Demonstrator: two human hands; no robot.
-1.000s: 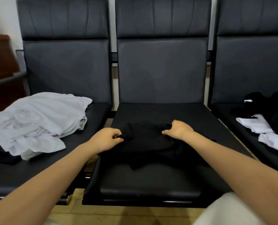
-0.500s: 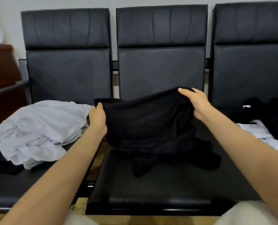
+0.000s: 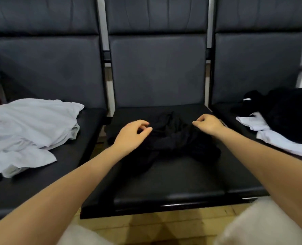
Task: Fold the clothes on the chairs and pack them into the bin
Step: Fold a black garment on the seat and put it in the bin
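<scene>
The room is dim and evenly lit, with soft light and no hard shadows. My left hand (image 3: 131, 134) and right hand (image 3: 207, 123) are smeared by motion blur, the fingertips least sharp. Between them the black garment (image 3: 173, 138) loses nearly all its folds against the dark middle seat (image 3: 164, 183). Far from my fingers, the chair backs bow outward from wide-angle distortion.

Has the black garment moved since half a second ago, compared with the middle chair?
Yes. The black garment was held up before the middle chair's backrest; now it lies bunched on the seat, lower down.
</scene>
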